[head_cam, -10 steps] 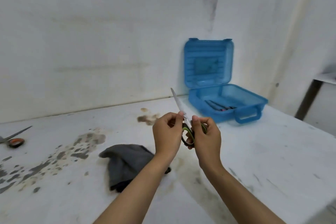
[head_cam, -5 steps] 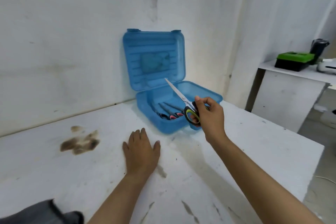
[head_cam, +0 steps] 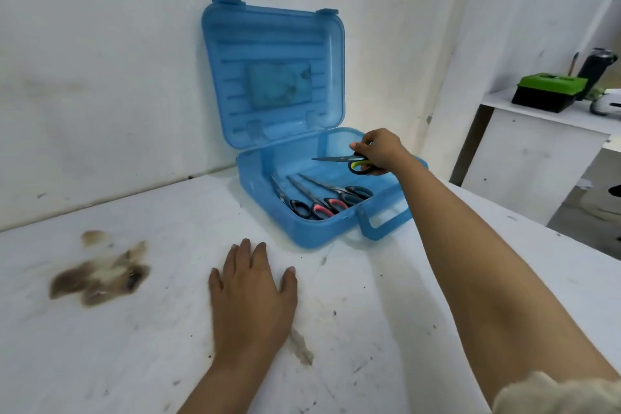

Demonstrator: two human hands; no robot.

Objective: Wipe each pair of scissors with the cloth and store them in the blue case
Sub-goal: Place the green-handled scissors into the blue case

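While the left hand [head_cam: 250, 299] rests flat on the worktop [head_cam: 100, 346], right hand [head_cam: 378, 151] fingers [head_cam: 357, 147] clamp the green-handled scissors [head_cam: 349, 162] above the blue case [head_cam: 304, 232]; storing seems under way, lowering beside the stored scissors [head_cam: 319, 200] next.

Both forearms are bare from wrist to elbow, with no watch, ring or glove on the left hand [head_cam: 250, 292] or the right hand [head_cam: 381, 151]. A cream, nubbly fabric sleeve edge [head_cam: 554, 395] shows well behind the right grip, at the upper arm.

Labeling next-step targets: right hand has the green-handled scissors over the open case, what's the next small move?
Probably lower and release: the right hand holds the green-handled scissors above the open blue case, beside the stored scissors.
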